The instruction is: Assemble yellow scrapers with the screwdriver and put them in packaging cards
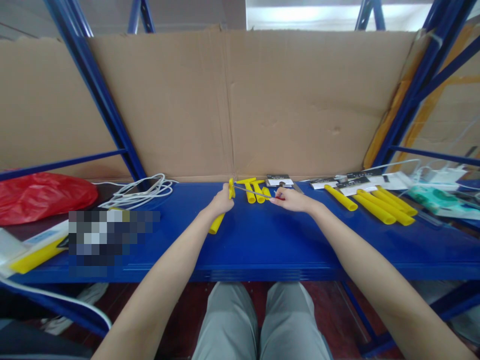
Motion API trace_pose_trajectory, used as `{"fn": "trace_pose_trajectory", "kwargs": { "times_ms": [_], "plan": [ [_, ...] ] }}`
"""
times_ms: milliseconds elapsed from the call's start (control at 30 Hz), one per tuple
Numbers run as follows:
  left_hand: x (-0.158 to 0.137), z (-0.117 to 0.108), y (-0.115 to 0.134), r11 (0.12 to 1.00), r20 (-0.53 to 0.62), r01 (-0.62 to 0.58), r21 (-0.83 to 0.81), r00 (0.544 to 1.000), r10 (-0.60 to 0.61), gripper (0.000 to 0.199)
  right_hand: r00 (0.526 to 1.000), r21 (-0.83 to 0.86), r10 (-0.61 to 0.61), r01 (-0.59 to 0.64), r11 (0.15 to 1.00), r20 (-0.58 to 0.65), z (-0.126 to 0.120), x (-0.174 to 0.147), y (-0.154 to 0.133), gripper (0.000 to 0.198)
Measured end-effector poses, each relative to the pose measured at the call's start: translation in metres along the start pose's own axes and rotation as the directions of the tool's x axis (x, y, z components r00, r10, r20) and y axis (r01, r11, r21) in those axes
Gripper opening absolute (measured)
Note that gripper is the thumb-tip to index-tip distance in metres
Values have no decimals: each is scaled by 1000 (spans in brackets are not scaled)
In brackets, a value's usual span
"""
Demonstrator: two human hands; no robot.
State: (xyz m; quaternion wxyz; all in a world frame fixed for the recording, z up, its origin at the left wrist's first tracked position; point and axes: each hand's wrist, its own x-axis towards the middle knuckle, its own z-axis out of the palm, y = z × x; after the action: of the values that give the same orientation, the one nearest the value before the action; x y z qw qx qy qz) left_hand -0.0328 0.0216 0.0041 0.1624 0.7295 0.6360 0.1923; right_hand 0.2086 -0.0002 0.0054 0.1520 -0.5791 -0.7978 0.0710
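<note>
My left hand [222, 201] is closed around a yellow T-shaped plastic tool [216, 224], whose tubular handle sticks out below the fist and whose crosspiece shows above it. A screwdriver [255, 192] with a long thin metal shaft is gripped in my right hand [293, 199]. Its shaft points left, with the tip at or close to the yellow crosspiece; contact is hard to make out. Behind the shaft, several more yellow T-shaped tools [250, 196] lie on the blue table [262, 240]. A black-and-white packet [279, 180] rests just beyond my right hand.
Several yellow tubes [375, 209] and flat packets [356, 187] lie at the right. On the left are a coiled white cable [144, 192], a red plastic bag [47, 197] and another yellow tube [35, 256]. A cardboard panel [300, 105] and blue posts [108, 100] stand behind.
</note>
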Motion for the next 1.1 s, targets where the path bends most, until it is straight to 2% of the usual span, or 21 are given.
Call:
{"fn": "trace_pose_trajectory", "kwargs": {
  "times_ms": [133,267,433,700,800,933,1000,1100],
  "plan": [
    [1,0,0,1000,-12,12,4,1000,-12,52,999,6,-27,27,1000,40,2,1,0,24],
    [0,-1,1,1000,-6,8,22,1000,-8,53,999,-32,-7,6,999,-37,2,1,0,15],
    [-1,-1,1,999,0,-8,36,1000,8,54,995,-15,9,-10,1000,-96,1,0,0,21],
    [-2,-1,2,1000,4,4,27,1000,-4,51,999,52,-7,6,999,32,0,0,1,16],
    [-2,0,2,1000,23,6,19,1000,-6,53,1000,32,0,1,999,-13,2,1,3,9],
    [0,2,1,1000,37,8,-20,999,-7,54,996,37,2,2,999,-90,3,2,6,21],
    [0,2,0,999,34,7,-37,999,-5,55,991,30,0,4,1000,-135,3,3,7,20],
    [1,2,0,999,37,-2,-49,999,4,57,992,-26,-38,35,999,-117,0,2,6,11]
  ]
}}
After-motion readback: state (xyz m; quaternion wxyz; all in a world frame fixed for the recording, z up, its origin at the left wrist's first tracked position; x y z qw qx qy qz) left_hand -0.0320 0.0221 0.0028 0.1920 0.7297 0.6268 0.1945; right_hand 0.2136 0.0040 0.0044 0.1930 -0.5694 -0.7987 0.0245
